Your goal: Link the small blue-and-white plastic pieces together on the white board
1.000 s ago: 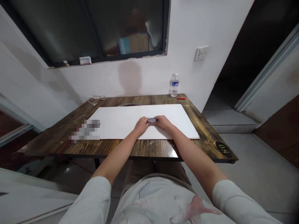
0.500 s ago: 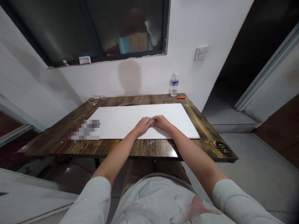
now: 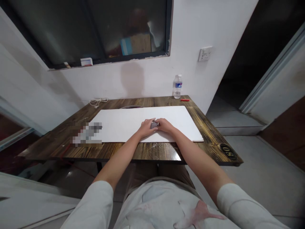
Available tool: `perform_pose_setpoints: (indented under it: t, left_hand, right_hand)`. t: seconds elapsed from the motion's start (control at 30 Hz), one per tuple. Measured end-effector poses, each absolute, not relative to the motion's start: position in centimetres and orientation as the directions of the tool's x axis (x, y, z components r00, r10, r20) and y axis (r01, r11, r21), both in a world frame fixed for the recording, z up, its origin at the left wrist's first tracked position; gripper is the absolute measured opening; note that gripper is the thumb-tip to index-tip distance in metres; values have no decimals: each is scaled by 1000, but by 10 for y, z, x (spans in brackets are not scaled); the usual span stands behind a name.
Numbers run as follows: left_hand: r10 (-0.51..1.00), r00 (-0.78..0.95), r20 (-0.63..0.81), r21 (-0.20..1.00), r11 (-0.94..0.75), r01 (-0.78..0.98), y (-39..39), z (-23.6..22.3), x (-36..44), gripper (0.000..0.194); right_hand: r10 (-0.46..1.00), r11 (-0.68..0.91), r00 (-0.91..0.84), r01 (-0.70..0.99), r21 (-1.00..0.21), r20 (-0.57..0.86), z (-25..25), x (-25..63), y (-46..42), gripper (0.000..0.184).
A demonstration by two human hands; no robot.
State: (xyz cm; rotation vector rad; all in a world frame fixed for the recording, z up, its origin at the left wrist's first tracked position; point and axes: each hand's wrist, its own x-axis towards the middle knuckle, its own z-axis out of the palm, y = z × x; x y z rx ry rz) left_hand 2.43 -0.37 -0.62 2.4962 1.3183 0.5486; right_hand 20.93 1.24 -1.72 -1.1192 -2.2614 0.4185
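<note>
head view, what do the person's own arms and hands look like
The left hand and right hand are bare, with no gloves, and no watch or bracelet shows on either wrist. The left sleeve and right sleeve are pale, whitish and loose, ending around the elbows and leaving the forearms uncovered.

Pale grey-white shirt [image 3: 133, 210] being worn, loosely cut. Front marked by reddish-pink, star-like print [image 3: 201, 210], 1 long point stretched sideways. Blue-grey patch [image 3: 152, 193] seen too, thin dark curved lines scattered nearby. 2 plain pale sleeves [image 3: 92, 203] ended around elbows, soft creases shown. Brown trousers [image 3: 145, 173] glimpsed beyond hem. Left hand [image 3: 145, 128], right hand [image 3: 165, 125] seen bare.
</note>
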Motion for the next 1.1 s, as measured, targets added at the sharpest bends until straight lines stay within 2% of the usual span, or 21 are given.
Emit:
perform_pose_setpoints:
  t: [0.17,0.27,0.37,0.47,0.6,0.8,0.87,0.93,1.03,1.1]
  left_hand:
    - [870,429,243,471,-492,732,-3,-6,26,70]
    - [890,343,299,562,-455,691,1,-7,25,54]
    - [919,279,280,613,-395,684,6,-9,23,32]
    - [918,292,269,581,-396,711,10,-11,22,28]
    - [878,370,304,496,-477,726,12,-13,22,32]
    - [850,408,333,404,-520,753,7,-10,21,15]
    - [843,382,378,418,-524,742,7,-9,21,17]
    - [844,360,397,425,-517,743,8,-10,21,23]
    - [854,379,356,382,-503,776,11,-14,20,32]
    - [850,412,329,347,-514,785,12,-16,20,30]
  right_hand:
    - [797,604,-468,630,-488,383,-17,207,13,8]
    - [833,547,-378,669,-503,404,-18,208,14,8]
    - [864,491,-329,713,-500,380,-21,210,16,15]
    - [858,509,-359,699,-502,368,-24,212,19,22]
    - [841,539,-400,677,-501,365,-25,212,20,19]
    - [853,520,-376,680,-517,363,-21,209,17,14]
    - [850,522,-348,661,-539,396,-20,209,17,12]
    - [856,510,-326,656,-556,401,-21,211,18,18]
    - [876,477,-333,708,-521,350,-22,213,20,20]
    - [878,474,-350,734,-487,326,-23,212,20,17]
